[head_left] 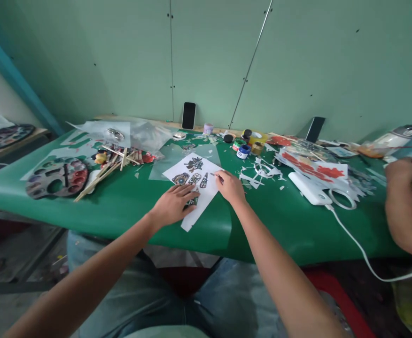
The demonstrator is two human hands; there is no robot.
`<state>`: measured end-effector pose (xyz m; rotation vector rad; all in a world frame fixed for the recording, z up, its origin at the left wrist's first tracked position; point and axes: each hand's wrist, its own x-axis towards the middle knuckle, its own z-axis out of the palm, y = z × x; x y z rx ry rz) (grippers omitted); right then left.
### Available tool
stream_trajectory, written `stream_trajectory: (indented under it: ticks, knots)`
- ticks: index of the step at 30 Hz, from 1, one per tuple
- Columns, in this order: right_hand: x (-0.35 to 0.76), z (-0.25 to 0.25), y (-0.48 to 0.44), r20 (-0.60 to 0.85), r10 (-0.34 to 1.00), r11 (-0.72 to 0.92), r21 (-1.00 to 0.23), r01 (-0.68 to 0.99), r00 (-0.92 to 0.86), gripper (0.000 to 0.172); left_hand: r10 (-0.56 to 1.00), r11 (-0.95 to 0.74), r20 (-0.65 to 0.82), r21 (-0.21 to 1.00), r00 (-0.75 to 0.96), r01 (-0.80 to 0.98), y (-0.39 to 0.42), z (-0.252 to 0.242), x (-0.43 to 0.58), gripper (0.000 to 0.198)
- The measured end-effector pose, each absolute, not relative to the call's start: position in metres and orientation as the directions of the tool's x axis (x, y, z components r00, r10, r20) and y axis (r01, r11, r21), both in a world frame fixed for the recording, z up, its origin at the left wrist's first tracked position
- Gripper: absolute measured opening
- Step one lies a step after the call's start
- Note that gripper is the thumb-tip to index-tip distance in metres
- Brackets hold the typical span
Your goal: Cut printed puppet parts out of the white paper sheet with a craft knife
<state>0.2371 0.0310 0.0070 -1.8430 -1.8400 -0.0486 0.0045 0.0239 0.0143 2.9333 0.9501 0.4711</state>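
My left hand lay released, palm down, fingers spread over the white sheet, and covered part of the dark printed figures; how much of the lowest one ran under my fingers I couldn't tell. My right hand was pinched around a slim tool, only its tip showing at the sheet's right corner, the rest lost behind my fingers, so I couldn't make out its kind. The sheet sat turned like a diamond near the middle of the green worktop, its lowest corner pointing at the near edge. Another person's arm was cut off by the view at the worktop's right end, and what that hand touched was unclear.

Bare green ran from the sheet to the near edge and rightward to the white device, whose cord dropped over that edge. Room was tighter toward the far edge, with paint jars and, just right of my knuckles, white cut scraps. A paint palette and thin sticks lay toward the left end.
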Motion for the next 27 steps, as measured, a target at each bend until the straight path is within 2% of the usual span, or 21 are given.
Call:
stream_trajectory:
  ticks: [4, 7, 12, 27]
  knots:
    - [0.224, 0.007, 0.016, 0.369, 0.928, 0.09, -0.349, 0.933, 0.049, 0.032, 0.648, -0.74, 0.326, 0.057, 0.688, 0.67, -0.001, 0.001, 0.015, 0.047]
    - [0.214, 0.008, 0.002, 0.323, 0.946, 0.101, -0.334, 0.937, 0.014, 0.028, 0.676, -0.703, 0.362, 0.057, 0.641, 0.709, -0.012, -0.001, 0.019, 0.044]
    - [0.206, 0.017, -0.011, 0.266, 0.961, 0.154, -0.285, 0.946, -0.077, 0.024, 0.669, -0.7, 0.406, 0.061, 0.623, 0.712, -0.008, -0.005, 0.015, 0.032]
    - [0.194, 0.032, -0.004, 0.141, 0.974, 0.198, -0.17, 0.965, -0.176, 0.025, 0.639, -0.712, 0.465, 0.055, 0.613, 0.7, -0.007, -0.013, 0.013, 0.034]
